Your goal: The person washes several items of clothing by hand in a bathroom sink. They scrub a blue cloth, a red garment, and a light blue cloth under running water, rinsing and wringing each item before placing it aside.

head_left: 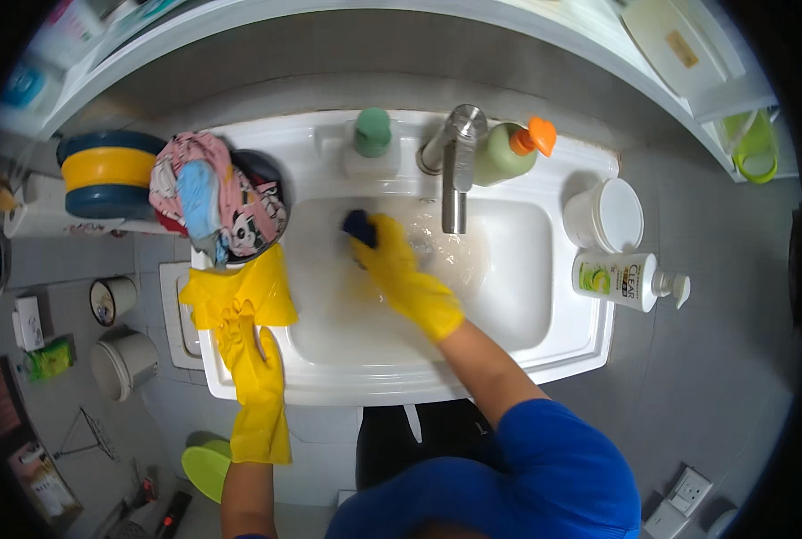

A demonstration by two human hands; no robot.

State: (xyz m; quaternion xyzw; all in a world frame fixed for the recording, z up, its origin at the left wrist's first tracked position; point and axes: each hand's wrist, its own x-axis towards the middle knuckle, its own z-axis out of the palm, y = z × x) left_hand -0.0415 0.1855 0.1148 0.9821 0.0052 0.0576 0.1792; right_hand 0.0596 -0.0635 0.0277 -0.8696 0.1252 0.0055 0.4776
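My right hand (392, 265), in a yellow rubber glove, reaches into the white sink basin (509, 296) and is closed on a dark blue sponge (359, 227) pressed against the basin's back left wall. My left hand (255, 359), also in a yellow glove, rests flat on the sink's left rim, its fingers on a yellow cloth (239, 292) draped over the edge. The steel tap (456, 175) hangs over the basin just right of the sponge.
On the back rim stand a green-capped soap dispenser (373, 139) and a green bottle with an orange cap (513, 151). A white tub (605, 216) and a lying white pump bottle (625, 280) sit on the right rim. A bowl with patterned cloths (221, 198) sits at the left.
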